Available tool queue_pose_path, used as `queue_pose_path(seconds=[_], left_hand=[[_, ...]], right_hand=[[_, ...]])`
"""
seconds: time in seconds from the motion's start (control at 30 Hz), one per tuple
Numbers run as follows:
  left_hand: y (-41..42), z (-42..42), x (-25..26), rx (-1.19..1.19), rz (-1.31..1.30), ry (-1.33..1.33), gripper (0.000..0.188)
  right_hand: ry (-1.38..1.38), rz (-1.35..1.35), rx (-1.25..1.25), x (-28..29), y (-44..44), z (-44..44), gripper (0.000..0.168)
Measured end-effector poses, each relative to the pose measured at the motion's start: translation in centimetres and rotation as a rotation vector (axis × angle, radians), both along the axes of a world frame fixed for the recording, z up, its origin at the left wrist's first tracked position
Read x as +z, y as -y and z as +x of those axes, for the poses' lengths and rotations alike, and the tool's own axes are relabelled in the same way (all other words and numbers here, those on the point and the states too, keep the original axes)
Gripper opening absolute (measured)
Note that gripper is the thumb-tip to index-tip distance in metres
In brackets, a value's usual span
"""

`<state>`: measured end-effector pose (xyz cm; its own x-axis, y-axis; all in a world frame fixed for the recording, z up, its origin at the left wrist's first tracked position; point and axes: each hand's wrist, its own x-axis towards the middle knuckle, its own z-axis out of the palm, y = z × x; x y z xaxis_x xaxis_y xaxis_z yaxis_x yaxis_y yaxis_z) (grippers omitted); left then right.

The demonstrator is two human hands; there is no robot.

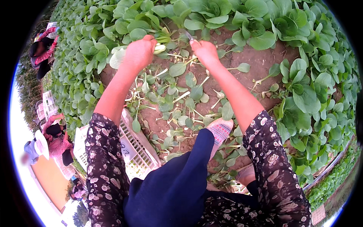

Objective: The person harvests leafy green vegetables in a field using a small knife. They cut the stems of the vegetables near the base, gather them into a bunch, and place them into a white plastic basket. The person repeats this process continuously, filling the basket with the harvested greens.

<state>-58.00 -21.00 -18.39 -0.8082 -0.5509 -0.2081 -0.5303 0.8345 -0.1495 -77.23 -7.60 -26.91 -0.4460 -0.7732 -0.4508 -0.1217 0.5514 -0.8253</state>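
Note:
My left hand [141, 51] is closed around leafy greens, whose pale cut stalk ends [159, 48] stick out on its right side. Beside it my right hand [204, 50] grips a small knife [187, 34], with the metal blade pointing up and left near the base of the standing plants. Between the hands, green stalks [164, 36] show just above the cut ends. Loose leaves and trimmed stems [177, 98] lie scattered over the brown soil below both hands.
Rows of leafy green plants [252, 17] stand ahead and on both sides. A white plastic crate [139, 153] is beside my left forearm. My shoe [221, 130] rests on the soil. Several people, one in a pink top [58, 146], are at the far left near other crates [50, 103].

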Motion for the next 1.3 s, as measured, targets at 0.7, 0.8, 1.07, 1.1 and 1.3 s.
queue_pose_path(seconds=[0.7,0.8,1.07,1.1,1.3], left_hand=[[-2.2,0.8,-3.9,-0.262,-0.243,0.083,0.012],[-0.9,1.5,-4.3,-0.165,-0.192,0.084,0.016],[1.6,2.4,-4.1,0.058,0.02,-0.034,0.015],[1.7,2.4,-4.2,0.081,0.043,-0.025,0.015],[2.1,2.2,-4.6,0.136,0.009,0.02,0.018]], right_hand=[[-0.067,-0.022,-0.054,-1.4,-0.8,6.4,0.047],[-0.08,-0.028,-0.061,-1.6,-0.2,6.8,0.048],[0.012,-0.171,-0.118,-4.0,0.2,6.9,0.043],[0.033,-0.186,-0.122,-4.2,0.1,7.0,0.042],[0.238,-0.064,-0.024,-3.8,0.9,6.8,0.047]])
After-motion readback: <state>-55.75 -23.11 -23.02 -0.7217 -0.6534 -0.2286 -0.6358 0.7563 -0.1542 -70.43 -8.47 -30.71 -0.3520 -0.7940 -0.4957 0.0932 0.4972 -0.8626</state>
